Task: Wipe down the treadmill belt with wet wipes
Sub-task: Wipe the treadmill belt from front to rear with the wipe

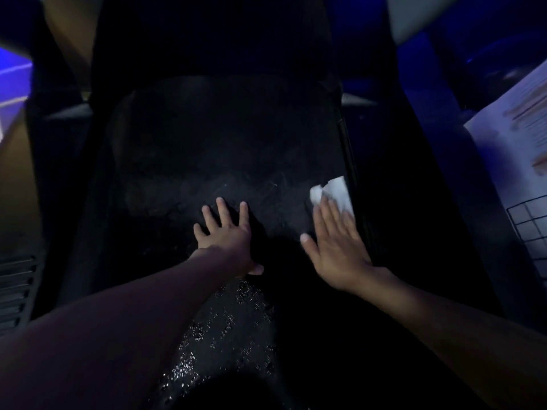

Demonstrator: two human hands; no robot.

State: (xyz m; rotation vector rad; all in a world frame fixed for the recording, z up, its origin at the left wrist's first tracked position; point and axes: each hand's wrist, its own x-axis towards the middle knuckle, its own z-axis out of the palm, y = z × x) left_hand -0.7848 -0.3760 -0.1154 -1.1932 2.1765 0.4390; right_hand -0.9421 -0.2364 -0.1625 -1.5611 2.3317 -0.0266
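Observation:
The black treadmill belt fills the middle of the dim view, dusty grey further up and wet and glinting near me. My left hand lies flat on the belt with fingers spread, holding nothing. My right hand presses flat on a white wet wipe at the belt's right edge, beside the black side rail. The wipe sticks out past my fingertips.
A dark treadmill side frame runs along each side of the belt. A white printed sheet with a grid stands at the right. A ribbed black vent panel sits at the lower left. Blue light shows at the far left and upper right.

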